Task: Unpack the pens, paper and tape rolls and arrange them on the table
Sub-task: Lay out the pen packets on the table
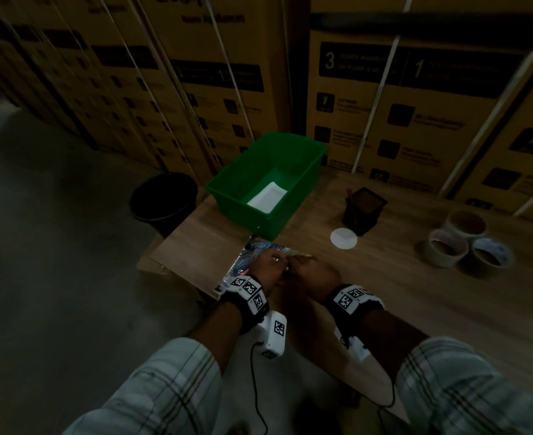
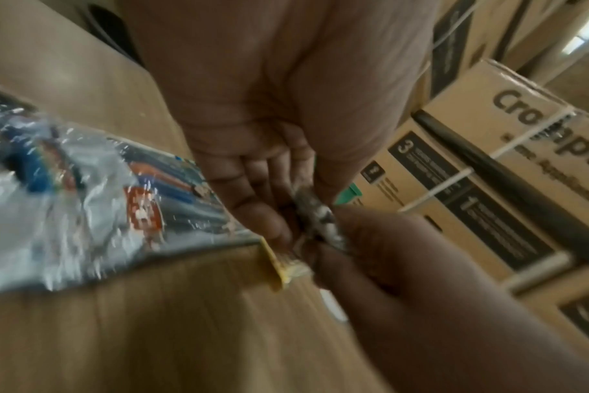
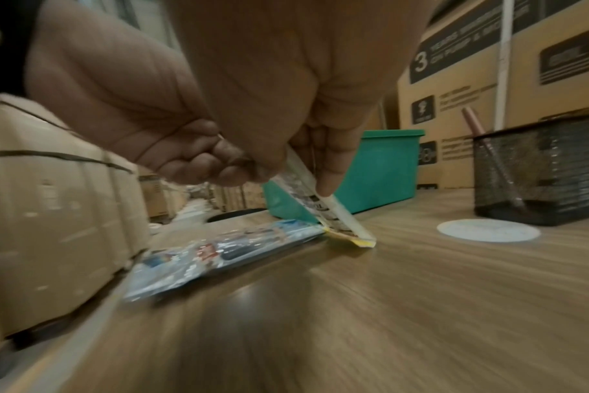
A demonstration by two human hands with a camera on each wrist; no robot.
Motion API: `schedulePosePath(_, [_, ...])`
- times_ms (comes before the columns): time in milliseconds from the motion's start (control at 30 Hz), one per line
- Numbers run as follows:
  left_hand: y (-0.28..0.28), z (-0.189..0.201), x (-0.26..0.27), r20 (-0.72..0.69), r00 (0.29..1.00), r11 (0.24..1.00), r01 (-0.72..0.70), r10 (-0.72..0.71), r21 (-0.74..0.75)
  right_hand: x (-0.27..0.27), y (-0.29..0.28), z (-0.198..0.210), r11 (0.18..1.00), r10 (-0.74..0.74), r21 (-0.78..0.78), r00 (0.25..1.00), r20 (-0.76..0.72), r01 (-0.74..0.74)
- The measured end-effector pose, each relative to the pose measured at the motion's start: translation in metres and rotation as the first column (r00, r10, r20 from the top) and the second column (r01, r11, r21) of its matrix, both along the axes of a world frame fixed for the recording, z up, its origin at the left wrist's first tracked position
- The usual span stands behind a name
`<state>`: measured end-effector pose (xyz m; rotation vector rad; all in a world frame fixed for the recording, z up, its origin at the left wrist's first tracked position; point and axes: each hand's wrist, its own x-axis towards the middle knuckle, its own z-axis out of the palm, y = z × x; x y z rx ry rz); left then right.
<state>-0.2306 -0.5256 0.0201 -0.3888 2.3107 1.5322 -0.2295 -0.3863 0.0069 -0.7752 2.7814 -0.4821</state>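
Note:
A clear plastic pen pack (image 1: 252,251) (image 2: 95,202) (image 3: 226,247) lies on the wooden table (image 1: 368,277) near its left corner. My left hand (image 1: 270,262) (image 2: 279,212) and right hand (image 1: 306,266) (image 3: 286,170) meet at the pack's right end, and both pinch its folded flap (image 2: 315,218) (image 3: 315,202), which is lifted off the table. White paper (image 1: 266,196) lies inside the green bin (image 1: 290,146). Three tape rolls (image 1: 466,243) sit at the right of the table. A black mesh pen holder (image 1: 364,210) (image 3: 538,170) holds one pen (image 3: 488,149).
A round white disc (image 1: 343,238) (image 3: 488,230) lies flat in front of the holder. A black bucket (image 1: 163,196) stands on the floor left of the table. Strapped cardboard cartons (image 1: 416,89) wall in the back and left.

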Motion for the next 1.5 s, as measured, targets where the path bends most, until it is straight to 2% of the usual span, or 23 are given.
schedulePosePath(100, [-0.016, -0.012, -0.01, -0.011, 0.994, 0.993, 0.109, -0.108, 0.04, -0.002, -0.007, 0.003, 0.997, -0.075, -0.001, 0.997, 0.027, 0.075])
schedulePosePath(167, [-0.03, -0.02, -0.011, -0.054, 0.982, 0.983, 0.182, -0.181, 0.01, 0.001, -0.012, 0.004, 0.991, -0.136, 0.011, 0.99, 0.037, 0.135])
schedulePosePath(267, [-0.054, -0.037, -0.014, -0.096, 0.935, 0.923, 0.313, -0.341, -0.223, 0.01, -0.021, 0.004, 0.975, -0.211, 0.077, 0.976, 0.055, 0.207])
schedulePosePath(333, [-0.068, -0.049, -0.017, -0.148, 0.864, 0.818, 0.382, -0.481, -0.429, 0.014, -0.028, 0.001, 0.965, -0.243, 0.112, 0.968, 0.063, 0.235])
schedulePosePath(367, [-0.074, -0.056, -0.018, -0.158, 0.81, 0.736, 0.409, -0.565, -0.539, 0.016, -0.032, -0.003, 0.962, -0.255, 0.118, 0.966, 0.052, 0.247])
schedulePosePath(433, [-0.079, -0.063, -0.016, -0.062, 0.725, 0.556, 0.468, -0.686, -0.687, 0.021, -0.039, -0.011, 0.96, -0.265, 0.103, 0.964, 0.02, 0.262])
schedulePosePath(467, [-0.08, -0.067, -0.013, -0.007, 0.698, 0.493, 0.499, -0.716, -0.713, 0.023, -0.041, -0.015, 0.96, -0.264, 0.098, 0.965, 0.005, 0.262])
schedulePosePath(600, [-0.08, -0.086, -0.003, 0.126, 0.614, 0.337, 0.58, -0.779, -0.742, 0.042, -0.048, -0.035, 0.96, -0.259, 0.103, 0.966, -0.015, 0.259])
schedulePosePath(733, [-0.083, -0.086, -0.003, 0.143, 0.619, 0.328, 0.582, -0.773, -0.744, 0.055, -0.048, -0.053, 0.96, -0.231, 0.187, 0.967, 0.104, 0.209])
schedulePosePath(833, [-0.09, -0.081, -0.008, 0.145, 0.601, 0.304, 0.58, -0.786, -0.756, 0.056, -0.053, -0.058, 0.963, -0.209, 0.176, 0.978, 0.021, 0.202])
schedulePosePath(933, [-0.102, -0.081, -0.011, 0.125, 0.623, 0.329, 0.561, -0.772, -0.76, 0.059, -0.065, -0.057, 0.968, -0.181, 0.174, 0.983, -0.023, 0.182])
schedulePosePath(1033, [-0.112, -0.082, -0.01, 0.131, 0.634, 0.336, 0.561, -0.762, -0.757, 0.065, -0.078, -0.067, 0.979, -0.155, 0.131, 0.988, -0.005, 0.155])
schedulePosePath(1133, [-0.121, -0.077, -0.012, 0.159, 0.605, 0.302, 0.587, -0.78, -0.751, 0.065, -0.087, -0.071, 0.982, -0.151, 0.112, 0.989, 0.006, 0.149])
schedulePosePath(1200, [-0.123, -0.076, -0.011, 0.167, 0.601, 0.295, 0.591, -0.782, -0.751, 0.064, -0.09, -0.071, 0.984, -0.16, 0.096, 0.985, 0.067, 0.153])
schedulePosePath(1267, [-0.121, -0.077, -0.007, 0.145, 0.613, 0.304, 0.566, -0.777, -0.767, 0.066, -0.09, -0.072, 0.977, -0.196, 0.104, 0.978, 0.067, 0.189])
schedulePosePath(1500, [-0.118, -0.066, 0.008, 0.049, 0.625, 0.36, 0.51, -0.779, -0.781, 0.07, -0.087, -0.07, 0.97, -0.181, 0.167, 0.984, -0.001, 0.178])
